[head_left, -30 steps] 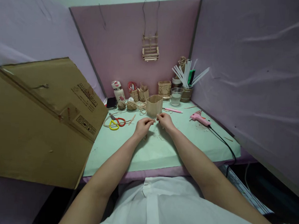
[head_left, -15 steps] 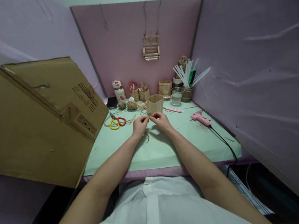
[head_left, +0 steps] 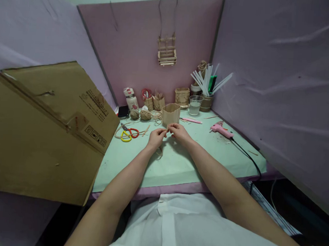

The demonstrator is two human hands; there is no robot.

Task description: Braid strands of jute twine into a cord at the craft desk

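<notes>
Wood pot (head_left: 170,117) nr hands (head_left: 156,137) (head_left: 180,133), cup (head_left: 192,99) w/ liq. (head_left: 194,110)

Open toward the near side of the table (head_left: 176,172), crowded toward the back.
Blocked just beyond the left hand (head_left: 157,137) and right hand (head_left: 179,134) by the wooden box (head_left: 170,115); hemmed in at left by scissors (head_left: 127,130), then cardboard (head_left: 49,134); passable at right as far as the glue gun (head_left: 222,130) and its cord (head_left: 246,155).

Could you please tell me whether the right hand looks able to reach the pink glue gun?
Probably yes: nothing tall seems to stand between the right hand and the pink glue gun, though that hand appears busy close beside the left hand.
</notes>
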